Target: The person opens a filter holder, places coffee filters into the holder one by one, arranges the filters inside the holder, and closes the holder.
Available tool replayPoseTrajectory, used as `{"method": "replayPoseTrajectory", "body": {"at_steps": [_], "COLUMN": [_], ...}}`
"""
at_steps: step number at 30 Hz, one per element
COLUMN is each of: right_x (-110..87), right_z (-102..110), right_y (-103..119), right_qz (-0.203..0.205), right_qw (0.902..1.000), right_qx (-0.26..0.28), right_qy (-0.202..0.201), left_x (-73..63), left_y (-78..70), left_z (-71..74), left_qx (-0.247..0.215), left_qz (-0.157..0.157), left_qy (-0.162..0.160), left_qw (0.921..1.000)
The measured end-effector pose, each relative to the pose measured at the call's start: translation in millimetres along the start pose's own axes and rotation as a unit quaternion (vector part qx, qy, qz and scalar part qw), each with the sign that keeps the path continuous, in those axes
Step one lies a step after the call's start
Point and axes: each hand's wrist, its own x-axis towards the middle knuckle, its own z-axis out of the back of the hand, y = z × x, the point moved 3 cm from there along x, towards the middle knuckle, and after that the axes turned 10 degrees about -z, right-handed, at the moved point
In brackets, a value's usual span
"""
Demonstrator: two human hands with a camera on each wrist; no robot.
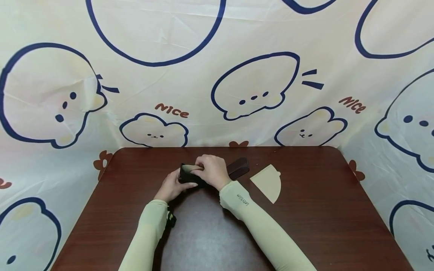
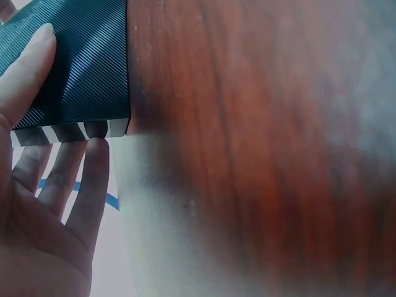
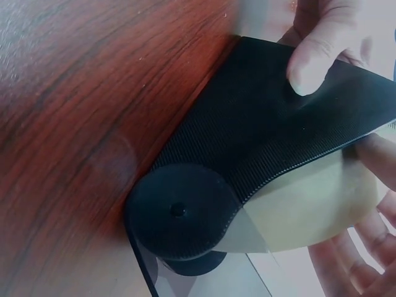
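Observation:
A black case (image 1: 191,178) with fine ribbing is held over the far middle of the table. My left hand (image 1: 173,185) grips its left end, the thumb (image 2: 31,65) flat on the ribbed face and fingers (image 2: 93,179) along the edge. In the right wrist view the case (image 3: 247,117) narrows to a round black hub (image 3: 179,210). A cream, thin, curved piece (image 3: 309,204) sticks out from the case's open side. My right hand (image 1: 213,169) pinches that piece between thumb and fingers. A dark, long section (image 1: 238,168) extends right, beyond the right hand.
Right of the hands, a cream fan-shaped piece (image 1: 268,183) with a small knob on its edge lies on the brown wooden table (image 1: 325,210). Behind the table's far edge hangs a cloth (image 1: 203,131) with cartoon drawings, also along both sides.

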Motion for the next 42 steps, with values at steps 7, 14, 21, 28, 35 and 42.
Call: {"method": "replayPoseTrajectory", "body": {"at_steps": [7, 14, 21, 28, 35, 42], "right_x": [-1.0, -4.0, -7.8, -11.8, -15.2, -16.3], "right_z": [4, 14, 27, 44, 65, 90], "right_y": [3, 7, 12, 12, 7, -3], "right_qz": [0.007, 0.022, 0.037, 0.046, 0.04, 0.024], "right_qw": [0.9999, 0.9995, 0.9984, 0.9971, 0.9954, 0.9934], "right_qx": [0.009, 0.021, 0.041, 0.052, 0.061, 0.073], "right_qy": [0.001, -0.007, -0.011, -0.032, -0.063, -0.085], "left_x": [0.2, 1.3, 1.5, 1.8, 0.9, 1.0], "left_y": [0.0, 0.6, 1.7, 1.8, 0.5, -1.2], "left_z": [-0.2, 0.6, 0.4, 0.6, 0.5, 1.0], "left_qx": [0.003, 0.016, 0.02, 0.009, 0.016, 0.028], "left_qz": [-0.009, -0.009, -0.003, 0.005, 0.006, 0.005], "left_qy": [-0.002, -0.009, -0.006, 0.001, 0.003, 0.003], "left_qw": [1.0, 0.9998, 0.9998, 0.9999, 0.9998, 0.9996]}}
